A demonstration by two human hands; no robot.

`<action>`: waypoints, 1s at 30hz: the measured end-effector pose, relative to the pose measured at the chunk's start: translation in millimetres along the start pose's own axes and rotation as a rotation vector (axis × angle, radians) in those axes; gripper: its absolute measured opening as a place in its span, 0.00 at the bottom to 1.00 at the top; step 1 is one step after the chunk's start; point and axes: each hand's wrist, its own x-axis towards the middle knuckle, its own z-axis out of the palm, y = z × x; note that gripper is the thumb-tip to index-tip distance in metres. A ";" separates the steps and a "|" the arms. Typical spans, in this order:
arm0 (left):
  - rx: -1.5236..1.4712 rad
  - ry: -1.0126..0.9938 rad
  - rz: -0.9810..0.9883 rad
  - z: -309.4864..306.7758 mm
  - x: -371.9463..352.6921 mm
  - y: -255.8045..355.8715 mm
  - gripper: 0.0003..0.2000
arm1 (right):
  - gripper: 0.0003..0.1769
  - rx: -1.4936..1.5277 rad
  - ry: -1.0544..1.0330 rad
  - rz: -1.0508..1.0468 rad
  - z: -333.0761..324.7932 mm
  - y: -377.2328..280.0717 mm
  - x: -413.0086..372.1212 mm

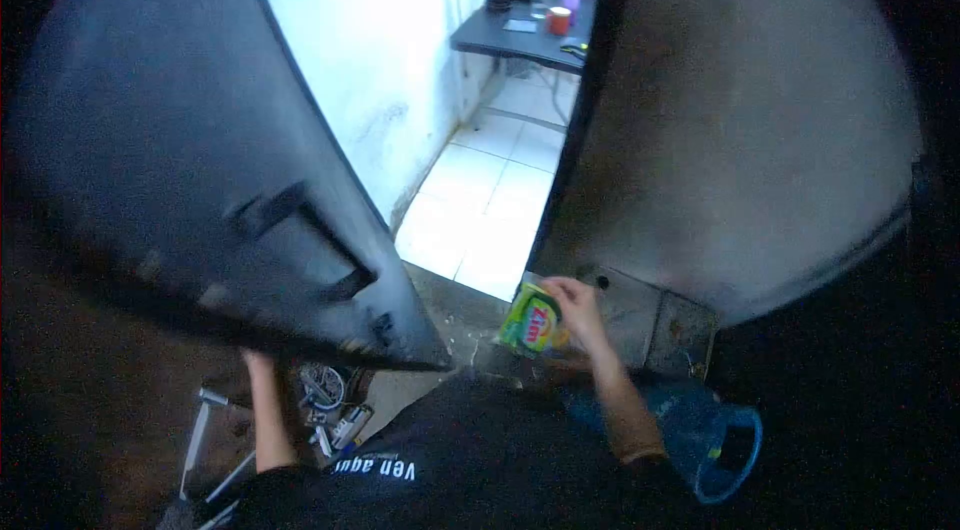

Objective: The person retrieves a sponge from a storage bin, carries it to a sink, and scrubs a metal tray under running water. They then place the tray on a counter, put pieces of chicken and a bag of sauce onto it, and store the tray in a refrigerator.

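So there's one shiny green plastic packet [530,324], pinched by its top edge in the right hand's [578,310] closed fingers, right of the grey door with the black handle [325,240]. The left hand [258,362] is at that door's lower edge, fingers hidden, can't tell if open. Right beside the door, one open gap shows white floor tiles [495,190] and one black worktop [480,38].

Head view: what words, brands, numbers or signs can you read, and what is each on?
"Zim": green packet in the right hand.
"Ven aqu", upside down, its end unclear: black shirt.
Smaller print on both: too small or blurred to read.
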 end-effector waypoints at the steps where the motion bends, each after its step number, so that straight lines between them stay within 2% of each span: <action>1: 0.036 0.138 -0.090 -39.0 -6.2 -3.8 0.29 | 0.13 0.007 -0.056 -0.035 20.3 1.1 21.3; 2: 0.155 0.292 -0.117 -64.3 -14.2 -3.5 0.28 | 0.14 -0.010 -0.165 0.025 39.3 -3.7 43.6; 3: 0.257 0.403 -0.152 -93.3 -23.9 -12.1 0.28 | 0.15 -0.122 -0.276 -0.118 59.0 -16.5 61.6; 4: 0.341 0.492 -0.210 -116.6 -31.8 -29.9 0.28 | 0.15 -0.110 -0.387 -0.154 69.1 -26.7 77.2; 6: 0.479 0.608 -0.298 -150.0 -42.7 -56.8 0.28 | 0.15 -0.246 -0.660 -0.078 122.3 -79.0 108.4; 7: 0.535 0.653 -0.344 -155.9 -45.4 -73.9 0.28 | 0.15 -0.328 -0.715 -0.354 147.3 -77.7 133.0; 8: 0.587 0.676 -0.389 -157.8 -45.2 -93.6 0.28 | 0.14 -0.391 -0.809 -0.373 165.6 -102.8 148.7; 10: 0.660 0.689 -0.457 -146.4 -34.8 -134.0 0.28 | 0.14 -0.413 -0.965 -0.550 211.6 -104.1 195.1; 12: 0.707 0.692 -0.475 -116.5 -32.9 -178.7 0.27 | 0.14 -0.387 -1.095 -0.633 211.5 -79.3 219.3; 13: 0.727 0.675 -0.492 -102.1 -15.4 -194.5 0.27 | 0.14 -0.500 -1.169 -0.608 227.6 -86.3 234.6; 17: 0.869 0.466 -0.479 -25.1 99.1 -222.7 0.27 | 0.13 -0.558 -1.316 -0.658 327.2 -103.7 325.6; 18: 0.885 0.409 -0.436 2.0 113.1 -229.0 0.27 | 0.13 -0.550 -1.299 -0.671 310.5 -99.3 333.7; 21: 0.926 0.217 -0.343 80.8 182.7 -227.0 0.27 | 0.14 -0.387 -1.301 -0.664 319.5 -109.1 394.8; 26: 0.954 0.061 -0.266 189.3 248.6 -230.2 0.26 | 0.12 -0.585 -1.293 -0.733 296.9 -59.9 517.3; 29: 1.010 0.037 -0.289 230.3 263.5 -254.5 0.26 | 0.11 -0.721 -1.329 -0.631 266.7 -29.6 584.6; 30: 1.035 0.037 -0.308 241.1 267.1 -265.0 0.26 | 0.11 -0.652 -1.318 -0.595 252.9 -22.3 604.3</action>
